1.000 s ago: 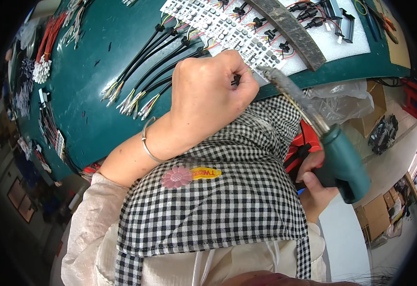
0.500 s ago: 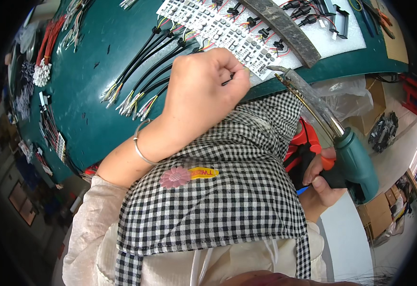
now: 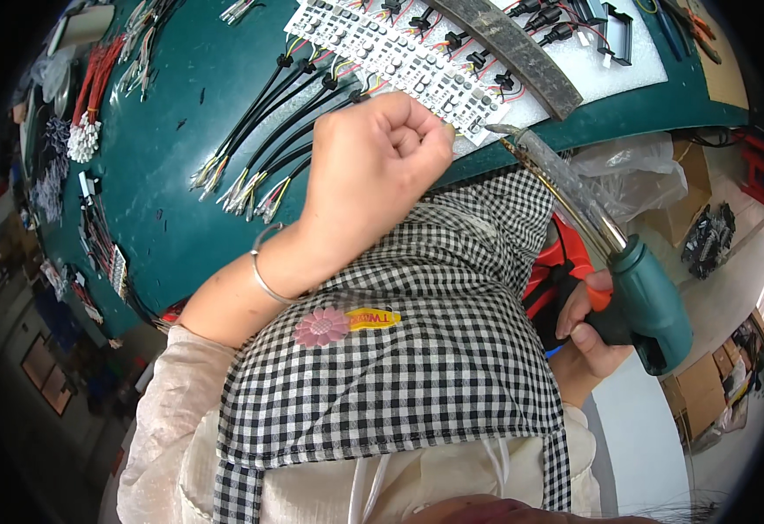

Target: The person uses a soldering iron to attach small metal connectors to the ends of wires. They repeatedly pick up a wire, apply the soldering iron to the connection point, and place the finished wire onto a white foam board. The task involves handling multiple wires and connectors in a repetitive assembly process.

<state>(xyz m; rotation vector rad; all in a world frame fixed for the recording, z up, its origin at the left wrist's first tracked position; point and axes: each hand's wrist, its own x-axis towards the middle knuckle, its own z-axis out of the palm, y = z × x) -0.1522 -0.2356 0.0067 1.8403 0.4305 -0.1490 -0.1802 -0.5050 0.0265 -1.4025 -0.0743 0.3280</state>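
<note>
My left hand [image 3: 382, 166] is a closed fist at the near edge of the green table [image 3: 172, 192], and nothing shows in it. A thin bangle circles its wrist. Just past its knuckles lies a white board [image 3: 417, 61] studded with small parts and wired black plugs. My right hand [image 3: 587, 327] grips a green soldering gun [image 3: 653, 306] low at my right side, a finger on its orange trigger. The gun's metal barrel [image 3: 565, 188] slants up to the table edge, its tip close to my left fist.
Black cables [image 3: 286, 131] with stripped coloured ends fan out left of the fist. A grey flat bar [image 3: 513, 52] lies across the white board. Bundles of wires and connectors [image 3: 85, 140] line the table's left side. A clear plastic bag [image 3: 635, 166] hangs below the table edge. Cardboard boxes [image 3: 705, 384] stand on the floor.
My left fist has rolled so its curled fingers and thumb face up. The soldering gun has shifted slightly to the right in my right hand.
</note>
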